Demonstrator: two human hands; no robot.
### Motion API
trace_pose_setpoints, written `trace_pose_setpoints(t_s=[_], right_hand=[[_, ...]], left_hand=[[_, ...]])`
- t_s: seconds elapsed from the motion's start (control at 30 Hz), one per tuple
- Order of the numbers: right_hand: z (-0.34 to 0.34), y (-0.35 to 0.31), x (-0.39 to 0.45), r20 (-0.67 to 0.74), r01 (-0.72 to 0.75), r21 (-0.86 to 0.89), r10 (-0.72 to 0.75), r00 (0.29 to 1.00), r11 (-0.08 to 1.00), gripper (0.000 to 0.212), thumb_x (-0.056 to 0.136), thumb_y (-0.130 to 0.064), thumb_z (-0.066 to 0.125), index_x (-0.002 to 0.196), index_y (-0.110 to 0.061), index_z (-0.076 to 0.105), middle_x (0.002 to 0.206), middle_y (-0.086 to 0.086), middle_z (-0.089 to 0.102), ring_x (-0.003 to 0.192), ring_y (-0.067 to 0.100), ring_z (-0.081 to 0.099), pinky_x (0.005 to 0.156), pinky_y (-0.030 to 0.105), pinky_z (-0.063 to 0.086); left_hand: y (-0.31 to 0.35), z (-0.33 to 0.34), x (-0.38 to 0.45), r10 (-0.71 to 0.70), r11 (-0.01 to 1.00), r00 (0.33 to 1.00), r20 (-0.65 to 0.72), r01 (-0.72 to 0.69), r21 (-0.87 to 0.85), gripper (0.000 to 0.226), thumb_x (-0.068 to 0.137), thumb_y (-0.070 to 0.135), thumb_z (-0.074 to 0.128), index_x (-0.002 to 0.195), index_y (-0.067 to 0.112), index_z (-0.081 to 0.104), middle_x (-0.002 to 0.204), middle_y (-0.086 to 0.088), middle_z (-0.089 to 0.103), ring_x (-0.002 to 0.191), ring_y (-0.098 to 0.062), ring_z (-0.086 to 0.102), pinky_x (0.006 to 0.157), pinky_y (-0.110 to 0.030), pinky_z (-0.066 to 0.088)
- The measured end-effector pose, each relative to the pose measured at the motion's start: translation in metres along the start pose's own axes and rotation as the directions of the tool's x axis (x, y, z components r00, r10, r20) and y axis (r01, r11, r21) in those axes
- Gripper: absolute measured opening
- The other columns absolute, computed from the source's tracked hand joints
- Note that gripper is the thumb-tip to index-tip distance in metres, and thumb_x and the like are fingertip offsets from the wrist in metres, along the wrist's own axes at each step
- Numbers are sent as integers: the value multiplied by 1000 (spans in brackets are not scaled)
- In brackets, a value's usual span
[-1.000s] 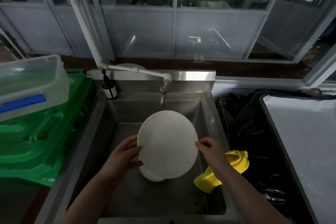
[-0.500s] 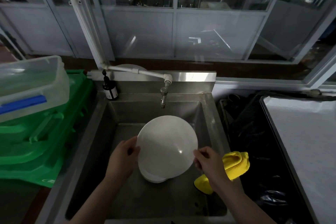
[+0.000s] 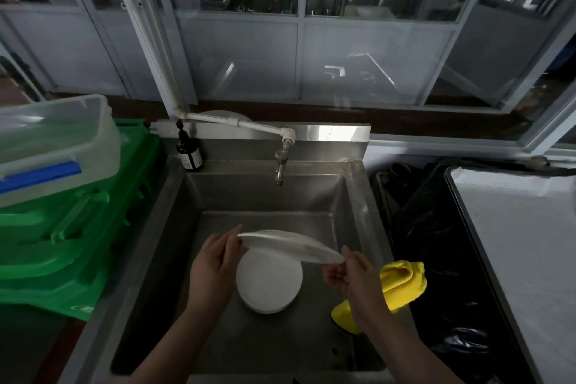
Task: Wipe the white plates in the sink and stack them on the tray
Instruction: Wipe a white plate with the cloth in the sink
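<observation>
We hold one white plate (image 3: pixel 291 245) over the steel sink (image 3: pixel 355 196), tipped so that we see it almost edge-on. Our left hand (image 3: pixel 215 262) pinches its left rim between thumb and fingers, and our right hand (image 3: pixel 350 274) pinches the right rim the same way, fingers curled under the edge. Below the held plate, a short stack of white plates (image 3: pixel 269 285) lies flat on the sink floor, between our two wrists and apart from the plate we hold. A yellow cloth (image 3: pixel 402 284) is draped over the sink's right rim, just behind our right hand, with one corner hanging into the basin. The tap (image 3: pixel 280 165) hangs over the back of the sink, and a dark bottle (image 3: pixel 189 151) stands on the back left corner. To the left are stacked green crates (image 3: pixel 71 243) with a clear plastic tub (image 3: pixel 56 140) on top. To the right, past a dark gap, lies a tray (image 3: pixel 523 259) with a white surface.
</observation>
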State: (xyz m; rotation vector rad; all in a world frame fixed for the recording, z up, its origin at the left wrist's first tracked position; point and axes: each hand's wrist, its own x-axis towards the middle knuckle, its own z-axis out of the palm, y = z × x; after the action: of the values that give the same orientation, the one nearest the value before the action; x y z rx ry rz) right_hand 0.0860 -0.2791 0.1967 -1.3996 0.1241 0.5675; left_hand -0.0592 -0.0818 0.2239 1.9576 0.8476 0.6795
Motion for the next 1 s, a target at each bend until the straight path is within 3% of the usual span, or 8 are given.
trace_pose_setpoints(t_s=[0.13,0.27,0.37,0.43,0.57,0.8,0.93,1.0], right_hand=[[0,3,4,26,29,-63,-27,999,998,15,96,-9,59,90,5,62,84,19,66,82,27,65,66,33,56],[-1,5,8,39,88,-147,-83,996,985,7,94,-12,63,94,-12,70,93,11,72,93,29,67,72,39,54],[-2,2,8,47,120,-138,-115,992,983,11,96,-16,61,105,-18,67,101,6,71,98,25,66,71,34,53],[-3,1,9,58,115,-121,-109,992,986,23,96,-21,62,119,-21,64,114,0,68,106,20,65,76,32,56],[-7,-2,11,64,63,-78,-58,996,995,33,97,-23,62,130,-20,62,118,4,70,105,23,69,80,39,59],[-12,-13,11,86,60,-51,-55,995,997,27,99,-18,57,125,-23,64,111,2,73,98,20,72,75,41,61],[-17,-12,16,85,30,-60,-25,996,998,29,99,-17,58,127,-22,64,115,2,72,103,22,70,81,47,60],[-19,-11,18,90,21,-64,-16,996,998,28,99,-16,58,126,-21,65,114,2,72,102,23,70,78,45,61]], left_hand=[[7,-4,5,-18,999,1000,13,19,-43,30,104,26,48,127,25,67,111,13,64,102,1,61,88,-27,49],[12,-7,4,-8,994,998,59,14,-108,33,104,21,46,133,21,61,125,12,60,111,16,53,90,-5,38],[14,-5,4,2,989,998,61,7,-147,32,104,14,48,132,26,57,128,13,59,116,17,51,96,-5,37],[16,-5,3,-2,985,998,58,12,-173,34,103,12,50,129,33,55,124,24,60,114,18,52,97,-8,39],[25,-8,4,-80,956,990,117,109,-272,39,100,5,54,121,38,57,103,47,62,103,23,56,80,0,44],[21,-11,11,-260,870,924,280,350,-347,31,96,-1,58,113,22,71,103,8,77,95,-10,73,73,-21,58],[12,-15,16,-339,796,846,412,491,-354,26,95,2,59,116,14,70,110,-6,75,104,-27,71,92,-44,57],[10,-15,15,-333,774,824,458,516,-367,24,96,6,59,118,12,67,114,-10,73,107,-30,69,94,-46,56]])
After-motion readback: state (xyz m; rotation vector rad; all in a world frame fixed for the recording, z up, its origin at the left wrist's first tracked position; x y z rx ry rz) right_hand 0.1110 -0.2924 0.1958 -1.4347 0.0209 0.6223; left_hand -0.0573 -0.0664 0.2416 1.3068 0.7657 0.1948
